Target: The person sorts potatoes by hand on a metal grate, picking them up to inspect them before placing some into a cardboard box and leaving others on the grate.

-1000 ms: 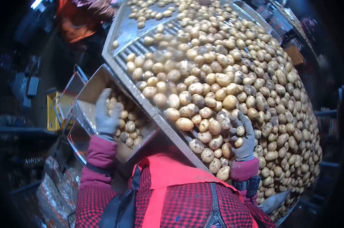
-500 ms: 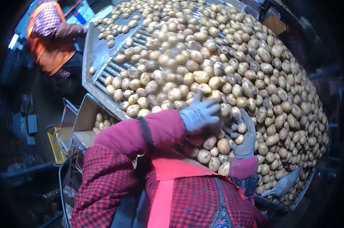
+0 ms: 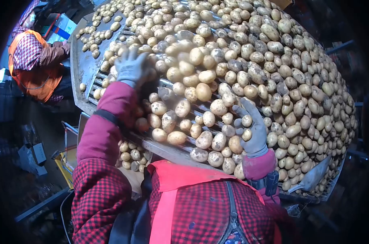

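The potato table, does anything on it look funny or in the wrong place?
Maybe one thing: a grey scoop-like tool lies on the potatoes near the table's edge, at the lower right of the picture. It looks odd because potatoes surround it, but it could be kept there on purpose.

Potatoes [image 3: 257, 75] are lying across the table [image 3: 84, 69]; a scoop [image 3: 315, 174] is resting at its near right corner; a co-worker [image 3: 42, 81] is flanking its left.
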Action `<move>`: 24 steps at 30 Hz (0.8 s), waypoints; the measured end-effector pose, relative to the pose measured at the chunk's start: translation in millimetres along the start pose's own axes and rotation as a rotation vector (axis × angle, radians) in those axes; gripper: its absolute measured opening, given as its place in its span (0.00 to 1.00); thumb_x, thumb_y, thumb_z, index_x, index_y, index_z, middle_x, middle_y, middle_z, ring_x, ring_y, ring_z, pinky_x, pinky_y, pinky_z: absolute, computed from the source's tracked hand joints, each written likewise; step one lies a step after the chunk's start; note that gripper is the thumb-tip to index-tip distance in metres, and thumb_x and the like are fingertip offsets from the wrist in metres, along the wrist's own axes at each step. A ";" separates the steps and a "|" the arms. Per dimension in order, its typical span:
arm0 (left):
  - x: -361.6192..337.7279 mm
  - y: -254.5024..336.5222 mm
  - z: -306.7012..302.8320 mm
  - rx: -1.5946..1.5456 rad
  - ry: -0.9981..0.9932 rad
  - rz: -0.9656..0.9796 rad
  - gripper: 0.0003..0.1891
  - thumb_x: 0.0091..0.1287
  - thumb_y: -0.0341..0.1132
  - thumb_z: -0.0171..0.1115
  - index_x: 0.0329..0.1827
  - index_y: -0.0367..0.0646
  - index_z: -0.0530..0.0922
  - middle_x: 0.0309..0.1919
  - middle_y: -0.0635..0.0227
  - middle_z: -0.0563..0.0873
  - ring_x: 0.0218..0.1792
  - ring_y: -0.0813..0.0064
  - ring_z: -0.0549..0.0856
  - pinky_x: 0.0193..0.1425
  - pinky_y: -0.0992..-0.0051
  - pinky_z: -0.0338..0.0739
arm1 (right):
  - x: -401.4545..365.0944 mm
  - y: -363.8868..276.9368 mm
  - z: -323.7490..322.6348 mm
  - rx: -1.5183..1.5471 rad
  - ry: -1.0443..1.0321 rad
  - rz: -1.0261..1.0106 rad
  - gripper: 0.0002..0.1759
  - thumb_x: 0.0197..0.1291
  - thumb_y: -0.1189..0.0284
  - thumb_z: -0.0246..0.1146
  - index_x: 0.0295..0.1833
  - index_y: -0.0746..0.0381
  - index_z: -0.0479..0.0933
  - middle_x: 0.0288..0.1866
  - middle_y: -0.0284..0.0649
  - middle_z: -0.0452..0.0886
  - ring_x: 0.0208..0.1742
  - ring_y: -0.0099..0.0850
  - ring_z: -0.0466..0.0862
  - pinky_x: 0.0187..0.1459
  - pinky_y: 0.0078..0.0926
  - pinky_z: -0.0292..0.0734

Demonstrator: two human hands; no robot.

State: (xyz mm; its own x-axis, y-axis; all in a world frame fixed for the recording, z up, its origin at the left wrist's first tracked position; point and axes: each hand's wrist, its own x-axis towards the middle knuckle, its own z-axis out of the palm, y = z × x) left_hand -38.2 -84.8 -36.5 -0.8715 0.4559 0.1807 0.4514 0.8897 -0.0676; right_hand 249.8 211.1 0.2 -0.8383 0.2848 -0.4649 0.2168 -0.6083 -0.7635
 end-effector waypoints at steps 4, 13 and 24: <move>30.3 -56.5 21.3 -0.077 -0.101 -0.241 0.30 0.67 0.57 0.63 0.71 0.62 0.77 0.75 0.58 0.72 0.77 0.48 0.67 0.78 0.42 0.58 | -1.2 0.3 0.0 -0.075 -0.024 -0.064 0.26 0.78 0.64 0.48 0.77 0.60 0.68 0.64 0.49 0.78 0.39 0.23 0.78 0.36 0.18 0.79; 60.7 43.7 -6.2 -0.432 0.159 0.477 0.28 0.67 0.48 0.67 0.71 0.55 0.77 0.67 0.55 0.78 0.70 0.49 0.75 0.72 0.52 0.70 | -0.4 -2.0 3.5 -0.093 -0.014 -0.055 0.24 0.78 0.65 0.49 0.75 0.61 0.70 0.63 0.45 0.78 0.39 0.22 0.78 0.37 0.19 0.81; 30.7 103.2 -12.7 -0.387 0.120 0.722 0.26 0.65 0.37 0.68 0.68 0.49 0.78 0.63 0.63 0.82 0.63 0.53 0.79 0.70 0.54 0.71 | -1.3 -7.5 -1.4 0.019 0.105 -0.008 0.27 0.78 0.71 0.50 0.79 0.60 0.66 0.64 0.46 0.78 0.37 0.15 0.79 0.32 0.05 0.75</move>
State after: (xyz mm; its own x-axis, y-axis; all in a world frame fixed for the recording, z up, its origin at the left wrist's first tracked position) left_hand -15.9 20.8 -25.4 -0.3253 0.8870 0.3276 0.9454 0.2982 0.1313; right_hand 250.0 216.4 5.9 -0.7828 0.3652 -0.5039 0.1998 -0.6194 -0.7592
